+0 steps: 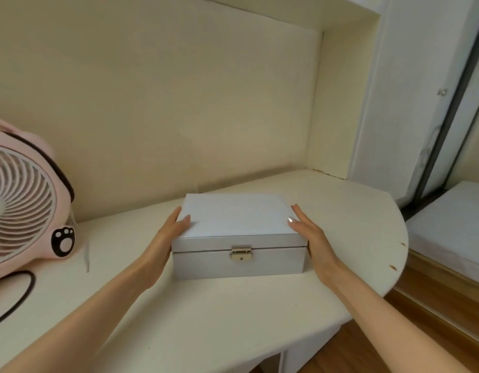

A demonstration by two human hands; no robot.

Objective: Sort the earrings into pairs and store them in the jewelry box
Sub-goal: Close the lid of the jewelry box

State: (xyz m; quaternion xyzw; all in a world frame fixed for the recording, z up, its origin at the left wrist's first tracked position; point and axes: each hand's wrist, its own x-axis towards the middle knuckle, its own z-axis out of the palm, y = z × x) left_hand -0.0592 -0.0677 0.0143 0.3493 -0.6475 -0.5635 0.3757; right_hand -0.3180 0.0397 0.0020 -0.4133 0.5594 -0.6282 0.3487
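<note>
A pale grey jewelry box (238, 219) stands on the cream desk (206, 319), its lid down and a gold clasp (241, 253) on the front face. My left hand (168, 232) rests flat against the box's left side, thumb lying on the lid edge. My right hand (311, 232) presses the right side with straight fingers, thumb on the lid's corner. No earrings are in sight.
A pink desk fan (25, 200) with a paw print stands at the left, its black cable (20, 297) looping on the desk. The cream wall runs close behind the box. The desk's rounded edge falls off at the right toward a wooden floor (432, 313).
</note>
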